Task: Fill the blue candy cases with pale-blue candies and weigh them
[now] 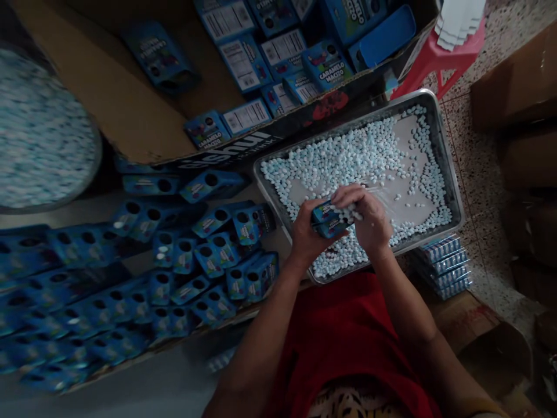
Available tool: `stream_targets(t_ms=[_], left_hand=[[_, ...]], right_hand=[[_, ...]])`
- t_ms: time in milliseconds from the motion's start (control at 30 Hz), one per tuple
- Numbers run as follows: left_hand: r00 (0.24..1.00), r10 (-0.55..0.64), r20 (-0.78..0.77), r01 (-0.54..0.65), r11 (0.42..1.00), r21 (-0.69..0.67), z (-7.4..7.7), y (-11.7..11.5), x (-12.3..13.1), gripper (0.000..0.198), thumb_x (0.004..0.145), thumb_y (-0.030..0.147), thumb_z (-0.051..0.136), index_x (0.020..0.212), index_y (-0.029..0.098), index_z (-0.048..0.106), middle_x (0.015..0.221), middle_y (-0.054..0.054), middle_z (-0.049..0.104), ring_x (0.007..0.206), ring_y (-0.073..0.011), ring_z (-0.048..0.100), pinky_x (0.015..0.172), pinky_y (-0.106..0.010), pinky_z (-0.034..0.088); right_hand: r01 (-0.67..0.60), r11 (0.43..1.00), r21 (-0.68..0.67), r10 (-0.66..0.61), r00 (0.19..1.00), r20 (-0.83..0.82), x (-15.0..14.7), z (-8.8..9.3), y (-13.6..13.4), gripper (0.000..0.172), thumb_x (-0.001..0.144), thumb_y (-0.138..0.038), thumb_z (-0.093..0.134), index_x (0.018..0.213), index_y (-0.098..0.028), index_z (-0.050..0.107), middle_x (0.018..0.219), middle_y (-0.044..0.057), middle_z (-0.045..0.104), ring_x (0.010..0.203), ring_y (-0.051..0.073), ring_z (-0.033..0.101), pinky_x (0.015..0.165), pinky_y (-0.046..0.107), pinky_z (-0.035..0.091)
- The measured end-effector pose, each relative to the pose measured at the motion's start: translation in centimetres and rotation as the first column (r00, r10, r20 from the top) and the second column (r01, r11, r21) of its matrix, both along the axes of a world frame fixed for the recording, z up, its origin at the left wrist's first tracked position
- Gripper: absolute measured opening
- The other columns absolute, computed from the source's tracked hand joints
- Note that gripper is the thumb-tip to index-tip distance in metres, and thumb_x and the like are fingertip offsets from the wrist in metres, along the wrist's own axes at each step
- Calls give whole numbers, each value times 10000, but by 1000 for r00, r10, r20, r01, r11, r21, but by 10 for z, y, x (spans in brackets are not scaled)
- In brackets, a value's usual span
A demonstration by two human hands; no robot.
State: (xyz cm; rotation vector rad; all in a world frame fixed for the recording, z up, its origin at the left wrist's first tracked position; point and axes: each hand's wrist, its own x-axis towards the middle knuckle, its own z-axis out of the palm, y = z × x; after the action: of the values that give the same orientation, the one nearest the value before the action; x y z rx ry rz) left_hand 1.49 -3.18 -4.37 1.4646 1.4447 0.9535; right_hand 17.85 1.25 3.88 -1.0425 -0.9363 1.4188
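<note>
Over the tray (pixel 454 174), the left hand (pixel 303 231) is gripping at least one blue box (pixel 324 216). The right hand (pixel 372 220) is cupping candies (pixel 348 214) against the box's end. More candies are lying in the tray; other boxes (pixel 215 252) are standing left of it, and a carton (pixel 143 136) is sitting beyond it.

Over there, a red plastic stool (pixel 452 58) bearing white strips (pixel 461 20) — cardboard boxes (pixel 516 84) nearby, speckled floor tiles (pixel 472 174) between.
</note>
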Motion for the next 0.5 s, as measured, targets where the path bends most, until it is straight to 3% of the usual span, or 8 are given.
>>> stream_targets(t_ms=[100,167,200,267,300,367,433,500], left_hand=[[1000,-11,26,11,1000,-1,2,2,-2,927,576,638,1079,1306,273,640,1276,-87,752,1258,-360,726,1270,-559,488],[998,-23,59,24,1000,-7,3,8,-9,896,602,623,1072,1304,267,644,1299,-96,736,1271,-354,716,1226,-539,526],[996,-31,84,32,999,-12,2,14,-14,893,604,618,1072,1304,263,647,1326,-103,723,1294,-357,704,1210,-533,538],[990,-44,137,48,999,-22,-2,32,-26,936,547,619,1094,1292,253,661,1389,-118,688,1365,-375,664,1229,-548,526],[986,-51,156,55,998,-24,-5,44,-32,975,494,620,1112,1277,241,672,1419,-126,668,1399,-389,639,1255,-565,506],[983,-61,176,67,997,-29,-14,70,-42,1046,382,612,1141,1234,201,697,1468,-143,631,1454,-423,589,1311,-607,445],[979,-70,190,79,996,-41,-22,94,-45,1085,331,586,1155,1224,160,711,1509,-149,601,1506,-453,540,1360,-641,371],[972,-77,223,94,994,-63,-29,111,-43,1134,284,543,1163,1249,142,722,1538,-144,591,1569,-477,482,1390,-651,313]], right_hand=[[-135,990,50,134,991,22,2,8,-11,465,1071,-642,516,952,-339,847,1017,38,808,1078,292,757,1290,522,454],[-235,968,86,233,972,40,12,8,-11,502,1116,-620,434,1047,-347,850,1142,34,832,1176,291,761,1269,529,481],[-237,967,91,229,970,84,21,5,-6,565,1129,-654,374,1077,-343,843,1208,37,829,1235,292,753,1257,542,496],[-126,988,89,94,951,296,46,-11,14,696,1128,-735,263,1121,-322,823,1333,49,796,1368,295,704,1261,577,493],[-32,994,101,-17,892,451,60,-25,29,753,1124,-760,211,1150,-307,812,1384,59,769,1424,296,669,1278,599,472],[53,987,150,-149,635,758,87,-59,63,734,1128,-751,237,1245,-282,789,1501,83,699,1526,303,577,1324,626,403],[7,987,161,-152,377,914,104,-95,96,734,1126,-744,256,1342,-261,763,1615,109,620,1574,321,513,1359,646,334],[-66,987,150,-130,238,962,107,-124,118,724,1126,-720,301,1464,-226,709,1703,132,541,1622,340,437,1380,642,299]])
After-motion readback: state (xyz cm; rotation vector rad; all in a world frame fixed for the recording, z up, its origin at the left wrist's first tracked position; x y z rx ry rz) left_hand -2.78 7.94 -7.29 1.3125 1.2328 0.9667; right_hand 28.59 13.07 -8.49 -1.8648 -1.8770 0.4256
